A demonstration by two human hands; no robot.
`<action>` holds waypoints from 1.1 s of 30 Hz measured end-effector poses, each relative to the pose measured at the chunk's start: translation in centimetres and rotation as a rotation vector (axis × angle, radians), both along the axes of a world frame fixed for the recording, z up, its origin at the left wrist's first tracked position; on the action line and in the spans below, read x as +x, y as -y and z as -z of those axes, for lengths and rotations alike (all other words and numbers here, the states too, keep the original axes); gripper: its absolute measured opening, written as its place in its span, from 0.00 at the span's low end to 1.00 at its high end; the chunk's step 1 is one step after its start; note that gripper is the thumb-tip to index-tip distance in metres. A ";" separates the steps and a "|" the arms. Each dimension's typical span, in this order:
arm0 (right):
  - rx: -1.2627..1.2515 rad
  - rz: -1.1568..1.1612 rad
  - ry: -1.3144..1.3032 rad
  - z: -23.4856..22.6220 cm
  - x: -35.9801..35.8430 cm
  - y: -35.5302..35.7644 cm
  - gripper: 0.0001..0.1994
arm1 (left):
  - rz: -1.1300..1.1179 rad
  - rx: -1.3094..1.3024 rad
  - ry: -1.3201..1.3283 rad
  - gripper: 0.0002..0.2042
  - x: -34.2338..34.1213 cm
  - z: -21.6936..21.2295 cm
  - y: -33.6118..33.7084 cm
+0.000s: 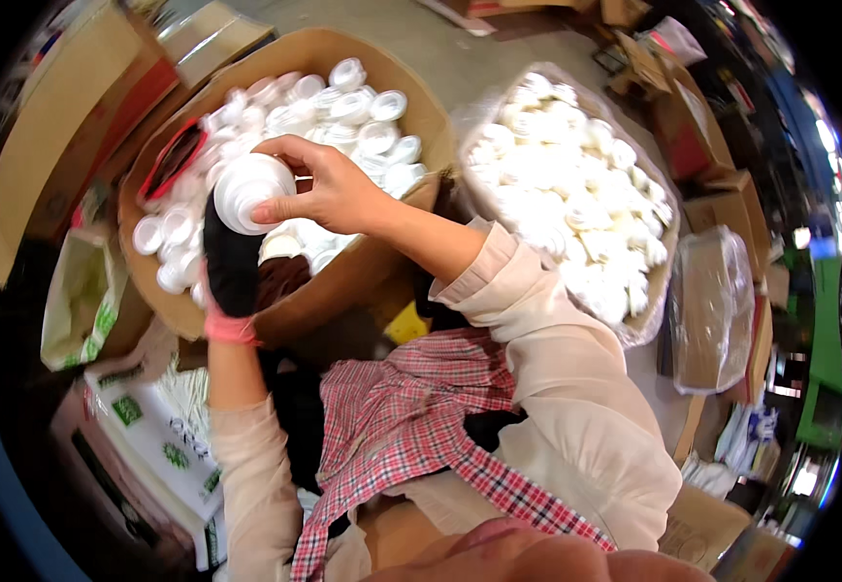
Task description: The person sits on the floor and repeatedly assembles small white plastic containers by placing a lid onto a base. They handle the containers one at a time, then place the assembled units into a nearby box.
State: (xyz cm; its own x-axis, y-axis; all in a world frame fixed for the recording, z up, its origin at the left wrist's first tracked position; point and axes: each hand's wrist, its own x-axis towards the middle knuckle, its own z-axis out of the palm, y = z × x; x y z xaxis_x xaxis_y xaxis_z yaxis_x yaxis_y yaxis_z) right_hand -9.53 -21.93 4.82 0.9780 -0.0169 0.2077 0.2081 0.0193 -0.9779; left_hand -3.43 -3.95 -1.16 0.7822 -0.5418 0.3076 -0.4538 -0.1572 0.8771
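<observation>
My right hand (329, 189) is bare and grips a round white stepped plastic piece (246, 192), like a cap or lid. The thumb lies on its face and the index finger curves over the top. Right behind and below the piece is my left hand (232, 257), in a black glove with a pink cuff. Its fingers are hidden by the piece, so its grip does not show. Both hands are above a large cardboard box (343, 276) heaped with similar white plastic pieces (348, 107). A dark pouch-like thing with a red edge (177, 160) lies among them.
To the right stands a plastic-lined box (670, 242) full of small white parts (566, 194). A white and green bag (81, 291) and printed sacks (164, 427) are at the left. Cartons (72, 126) line the far left, and a plastic-wrapped carton (712, 310) is at the right.
</observation>
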 end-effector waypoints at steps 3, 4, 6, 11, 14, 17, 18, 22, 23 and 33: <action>-0.187 0.371 0.134 1.4 -2.9 6.9 0.30 | 0.321 -0.679 -0.578 0.21 1.2 0.8 -0.6; -0.084 0.458 0.073 1.3 -4.7 9.3 0.29 | 0.303 -0.596 -0.584 0.21 1.7 1.1 -0.9; -0.064 0.707 -0.004 3.1 -8.5 17.0 0.27 | 0.219 -0.470 -0.588 0.20 1.4 0.6 -0.6; -0.231 1.446 -0.333 9.2 -19.6 36.6 0.32 | 0.165 -0.331 -0.557 0.19 1.0 0.7 -0.5; -0.676 1.430 -0.669 12.0 -26.2 43.0 0.35 | 0.130 -0.243 -0.583 0.19 1.8 1.6 -0.7; -0.939 1.209 -0.810 13.6 -28.1 43.5 0.35 | 0.073 -0.236 -0.562 0.18 1.8 1.7 -0.7; -0.977 1.152 -0.824 13.9 -28.0 43.3 0.35 | 0.036 -0.241 -0.598 0.18 1.8 1.6 -0.5; -1.217 0.999 -0.827 14.8 -28.8 43.6 0.37 | 0.061 -0.169 -0.562 0.19 1.7 1.6 -0.1; -1.271 0.960 -0.818 15.1 -29.2 43.9 0.37 | 0.091 -0.127 -0.513 0.19 1.7 1.7 -0.1; -1.324 0.933 -0.427 11.9 -21.7 41.3 0.27 | -0.109 -0.262 -0.604 0.19 1.9 2.0 -1.7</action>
State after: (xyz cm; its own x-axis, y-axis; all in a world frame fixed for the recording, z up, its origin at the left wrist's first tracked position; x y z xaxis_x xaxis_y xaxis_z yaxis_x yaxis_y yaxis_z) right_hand -31.27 -63.23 -7.09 0.7211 -0.6280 0.2927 -0.5950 -0.7777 -0.2027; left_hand -1.50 -2.26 -3.19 0.9043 -0.4169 -0.0916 0.1361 0.0782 0.9876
